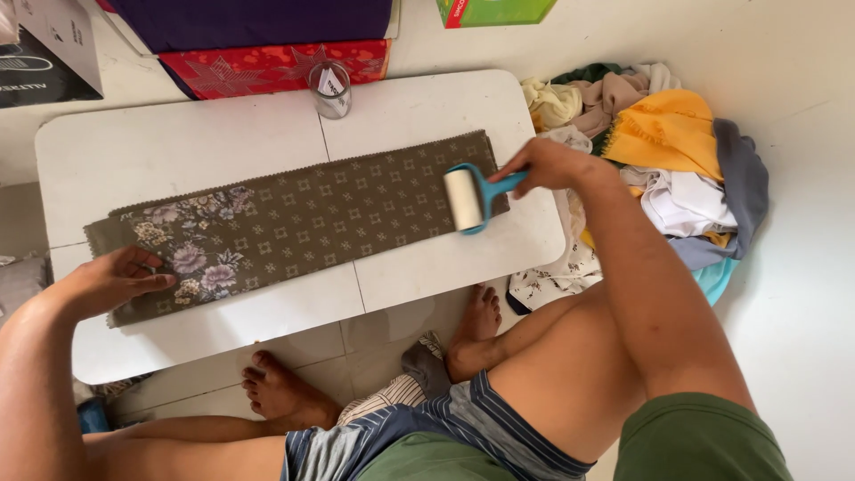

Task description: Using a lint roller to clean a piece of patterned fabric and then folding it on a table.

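Observation:
A long olive-brown strip of patterned cloth (303, 218) lies flat across a low white table (178, 142); its left end shows a flower print. My right hand (545, 166) grips the teal handle of a lint roller (470, 198), whose white roll rests on the cloth's right end. My left hand (111, 281) presses flat on the cloth's left end, fingers spread.
A clear glass jar (330, 88) stands at the table's far edge. A heap of mixed clothes (663, 160) lies on the floor to the right. Red and purple fabric (267, 53) and boxes sit behind the table. My bare legs and feet (285, 392) are under the table's near edge.

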